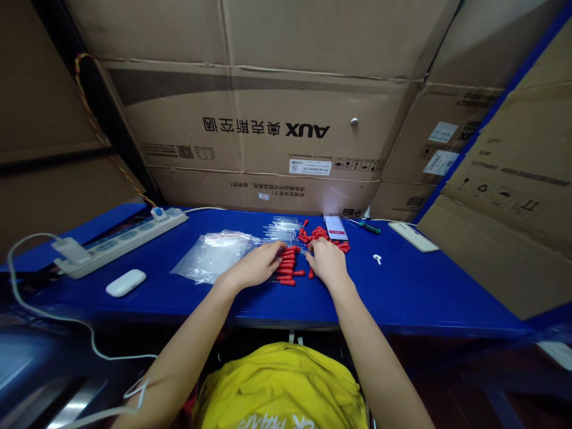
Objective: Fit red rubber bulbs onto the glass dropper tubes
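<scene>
Both my hands rest on a blue table [402, 286] over a row of small red-capped pieces [286, 268]. My left hand [257, 265] lies palm down, fingers curled onto the left end of the row. My right hand [326, 259] is bent over the right end, fingers pinched on something I cannot make out. A loose heap of the same red pieces [315, 232] lies just beyond my right hand. Clear thin tubes [281, 229] sit behind the row. A pile of clear zip bags [214, 253] lies left of my left hand.
A white power strip [120, 241] with a plugged charger runs along the left. A white earbud case [126, 282] lies near the front left. A phone [336, 227], a green screwdriver [369, 226], a single earbud [378, 259] and a white remote [413, 236] lie right. Cardboard boxes [277, 131] wall the back.
</scene>
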Available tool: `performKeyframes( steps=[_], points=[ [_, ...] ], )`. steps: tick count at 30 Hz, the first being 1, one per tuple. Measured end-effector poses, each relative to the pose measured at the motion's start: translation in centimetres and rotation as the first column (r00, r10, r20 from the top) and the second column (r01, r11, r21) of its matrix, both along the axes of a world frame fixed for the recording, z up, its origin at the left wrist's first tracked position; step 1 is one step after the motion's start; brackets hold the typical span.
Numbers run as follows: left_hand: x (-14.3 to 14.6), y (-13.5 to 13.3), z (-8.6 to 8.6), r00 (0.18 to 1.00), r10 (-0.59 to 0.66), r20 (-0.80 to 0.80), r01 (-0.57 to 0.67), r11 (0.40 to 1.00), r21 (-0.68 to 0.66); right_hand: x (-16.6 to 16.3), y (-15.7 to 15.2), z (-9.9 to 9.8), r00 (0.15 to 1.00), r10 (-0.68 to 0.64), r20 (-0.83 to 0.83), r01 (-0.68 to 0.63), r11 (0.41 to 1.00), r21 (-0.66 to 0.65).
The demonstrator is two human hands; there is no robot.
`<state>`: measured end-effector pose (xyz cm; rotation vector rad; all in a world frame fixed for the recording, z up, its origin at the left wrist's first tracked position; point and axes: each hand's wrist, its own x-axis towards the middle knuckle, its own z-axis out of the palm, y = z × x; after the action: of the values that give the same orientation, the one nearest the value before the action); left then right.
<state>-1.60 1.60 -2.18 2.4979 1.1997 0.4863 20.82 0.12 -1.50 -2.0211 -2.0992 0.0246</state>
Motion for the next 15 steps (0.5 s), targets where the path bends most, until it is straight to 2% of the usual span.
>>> performKeyframes(
  steps=[9, 15],
  points=[
    [0.1, 0.1, -0.3, 1.0, -0.012, -0.017, 0.012, 1.0, 0.011, 1.2, 0.0, -0.7, 0.987, 0.015, -0.158, -0.019, 1.0, -0.022],
    [0.0, -0.3, -0.1, 1.0, -0.016, -0.017, 0.016, 1.0, 0.005, 2.2, -0.3, -1.0, 0.984, 0.043, -0.172, -0.054, 0.997, -0.061]
  ],
)
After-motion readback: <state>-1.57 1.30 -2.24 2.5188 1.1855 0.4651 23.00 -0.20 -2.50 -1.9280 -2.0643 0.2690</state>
